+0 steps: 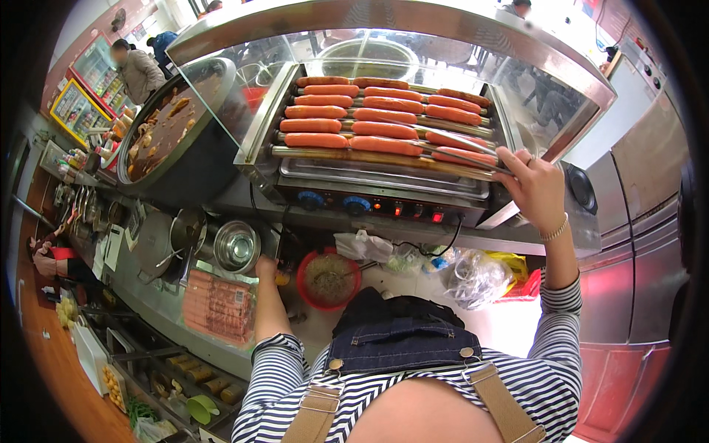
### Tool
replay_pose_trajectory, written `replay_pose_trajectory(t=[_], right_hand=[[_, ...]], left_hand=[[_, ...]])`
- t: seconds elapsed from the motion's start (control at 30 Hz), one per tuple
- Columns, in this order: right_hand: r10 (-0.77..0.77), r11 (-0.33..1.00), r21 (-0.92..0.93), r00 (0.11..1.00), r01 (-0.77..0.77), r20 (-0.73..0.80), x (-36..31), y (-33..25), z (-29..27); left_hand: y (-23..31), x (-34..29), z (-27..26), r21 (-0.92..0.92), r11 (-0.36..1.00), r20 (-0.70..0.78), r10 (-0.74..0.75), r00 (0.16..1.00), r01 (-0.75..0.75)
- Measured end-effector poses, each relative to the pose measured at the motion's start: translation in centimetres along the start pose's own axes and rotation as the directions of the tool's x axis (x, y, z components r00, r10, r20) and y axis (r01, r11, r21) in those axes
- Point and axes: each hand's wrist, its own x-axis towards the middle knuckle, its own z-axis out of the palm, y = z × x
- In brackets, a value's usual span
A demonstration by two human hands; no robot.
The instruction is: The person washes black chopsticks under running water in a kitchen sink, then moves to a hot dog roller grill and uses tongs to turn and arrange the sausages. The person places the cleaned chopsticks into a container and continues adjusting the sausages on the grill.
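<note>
My right hand [528, 184] is closed on a pair of metal tongs [480, 164] at the right end of a roller grill [332, 171]. The tongs' arms reach left over the rollers, beside the sausages at the front right. One front sausage [464, 155] lies between or under the arms; whether it is gripped I cannot tell. Reddish sausages [384, 131] lie in rows across the rollers. My left hand [266, 266] is low at the counter's edge, right next to a round metal bowl [237, 246]; its fingers are not clearly visible.
A glass guard [214, 96] encloses the grill. A large dark pot [173, 125] of brown food stands left. Packaged sausages [218, 306] lie on the left counter. Below are a red basin [329, 277] and plastic bags [476, 277]. Another person [55, 258] is at far left.
</note>
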Motion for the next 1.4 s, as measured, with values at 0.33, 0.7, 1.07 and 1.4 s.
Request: replay_pose_trajectory(t=[0.33, 0.7, 1.07, 1.4], right_hand=[[0.031, 0.986, 0.162, 0.996, -0.045, 0.086, -5.2, -3.9, 5.0], [0.337, 0.938, 0.025, 0.929, -0.345, 0.153, -7.7, -7.2, 9.0], [0.571, 0.718, 0.493, 0.821, -0.491, -0.013, -5.9, -12.1, 10.9], [-0.430, -0.087, 0.631, 0.600, -0.771, 0.675, -14.3, -14.1, 19.4]], left_hand=[[1.1, -2.5, 0.9, 0.172, 0.979, -0.215, 0.144, 0.966, -0.108], [3.7, -6.3, -1.7, 0.002, 1.000, -0.182, 0.016, 0.983, -0.015], [3.8, -5.9, -1.4, 0.028, 0.997, -0.241, 0.070, 0.968, -0.065], [0.2, -23.3, -2.2, -0.182, 0.770, -0.081, 0.608, 0.790, -0.611]])
